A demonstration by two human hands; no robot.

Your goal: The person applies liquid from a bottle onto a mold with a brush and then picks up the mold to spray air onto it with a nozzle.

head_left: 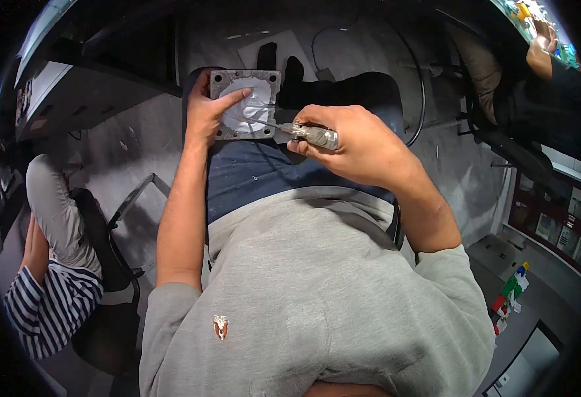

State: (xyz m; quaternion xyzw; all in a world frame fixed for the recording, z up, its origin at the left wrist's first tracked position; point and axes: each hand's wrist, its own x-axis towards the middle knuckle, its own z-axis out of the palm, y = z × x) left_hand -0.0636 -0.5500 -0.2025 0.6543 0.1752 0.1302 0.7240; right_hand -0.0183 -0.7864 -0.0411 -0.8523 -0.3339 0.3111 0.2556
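Observation:
A square metal block [272, 85] with a hole near each corner rests over my lap, a pale round area covering its middle. My left hand [206, 114] grips the block along its left side, the thumb lying across the round face. In my right hand [363, 142] is a thin-shafted hand tool [318, 136] with a thick, rounded, worn-looking handle. Its narrow shaft points left, and the tip overlaps the lower part of the pale face. The fingers of my right hand wrap around the handle near its metal collar.
At the left, a person in a striped top [65, 298] sits on a dark chair [108, 331]. Another person's hand [542, 49] shows at upper right beside a cluttered bench. A dark cable [423, 99] curves along the floor to the right of my legs.

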